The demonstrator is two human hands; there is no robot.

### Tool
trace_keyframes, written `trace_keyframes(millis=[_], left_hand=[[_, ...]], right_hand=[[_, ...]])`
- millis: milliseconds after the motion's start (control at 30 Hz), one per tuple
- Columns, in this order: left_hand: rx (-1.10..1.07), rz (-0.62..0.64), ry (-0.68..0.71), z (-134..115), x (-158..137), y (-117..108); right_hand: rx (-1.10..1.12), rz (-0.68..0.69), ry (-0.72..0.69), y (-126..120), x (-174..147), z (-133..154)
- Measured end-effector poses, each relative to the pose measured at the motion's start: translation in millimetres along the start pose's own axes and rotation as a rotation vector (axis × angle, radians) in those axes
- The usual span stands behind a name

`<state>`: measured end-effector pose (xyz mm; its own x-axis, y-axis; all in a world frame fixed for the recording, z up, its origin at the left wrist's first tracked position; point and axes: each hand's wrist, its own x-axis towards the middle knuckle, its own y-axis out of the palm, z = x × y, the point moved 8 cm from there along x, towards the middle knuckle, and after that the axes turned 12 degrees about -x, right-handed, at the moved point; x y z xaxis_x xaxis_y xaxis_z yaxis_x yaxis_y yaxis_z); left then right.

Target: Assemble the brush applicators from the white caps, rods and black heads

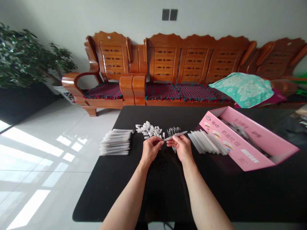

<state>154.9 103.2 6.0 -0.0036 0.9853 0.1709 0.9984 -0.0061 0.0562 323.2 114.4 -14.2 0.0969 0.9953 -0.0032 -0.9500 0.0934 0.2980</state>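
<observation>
Between my two hands, above the table, a slim whitish pen barrel (169, 138) lies aslant, its far end up to the right. My right hand (182, 148) is closed round it with thumb and fingers. Thumb and forefinger of my left hand (151, 150) pinch at its near left end; whether a small part is in that pinch I cannot make out. White pen caps (151, 129) lie heaped just beyond my left hand. A bunch of thin pen refills (174, 130) is partly hidden behind my right hand. Small black pieces (160, 162) are scattered below my hands.
Stacked pens (116, 143) with dark ends lie at the left. Clear barrels (207, 142) lie right of my hand, beside a pink open box (242, 145) with things inside. All stand on a black table (168, 195). A wooden bench (192, 60) stands behind.
</observation>
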Motion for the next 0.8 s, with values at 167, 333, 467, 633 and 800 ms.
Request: trace_keyframes(millis=[167, 333, 467, 633, 800], left_hand=[[0.033, 0.003, 0.04, -6, 1, -4], [0.038, -0.315, 0.103, -8, 5, -53], [0.121, -0.503, 0.123, -5, 5, -86], [0.453, -0.512, 0.174, -10, 6, -88], [0.643, -0.306, 0.132, 0, 11, -65]], right_hand=[[0.011, -0.001, -0.001, -2, 0, 1], [0.038, 0.045, -0.03, -5, 1, 2], [0.029, 0.053, -0.039, -6, 1, 1], [-0.009, 0.021, -0.035, -5, 0, 4], [-0.068, 0.001, -0.029, -2, -2, 7]])
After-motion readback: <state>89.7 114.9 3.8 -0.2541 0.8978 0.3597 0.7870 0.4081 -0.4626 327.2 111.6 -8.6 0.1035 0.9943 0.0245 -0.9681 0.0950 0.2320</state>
